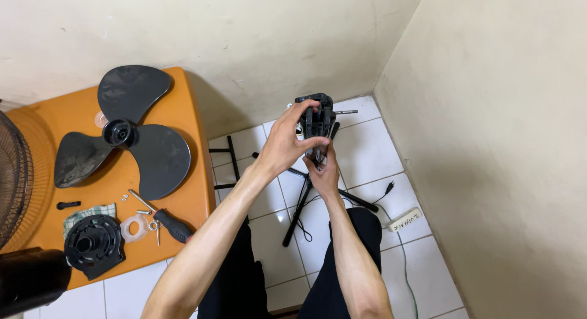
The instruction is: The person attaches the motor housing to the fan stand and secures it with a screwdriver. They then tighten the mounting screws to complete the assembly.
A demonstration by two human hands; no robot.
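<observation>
My left hand point(286, 141) grips the side of a black plastic fan housing part point(319, 114), held up in front of me above the tiled floor. My right hand point(324, 170) holds the same part from below, fingers closed at its lower end. Under the hands, a black fan stand with crossed legs point(304, 203) lies on the white tiles. On the orange table point(183, 111) to my left rest a black three-bladed fan blade point(122, 135), a screwdriver point(165, 220), small screws and a black round motor cover point(93, 242).
A wire fan guard point(13, 178) hangs over the table's left edge. A power strip point(404, 219) and a plug with cable point(386, 189) lie on the floor by the right wall. Cream walls meet in a corner ahead. My knees in black trousers point(342, 282) are below.
</observation>
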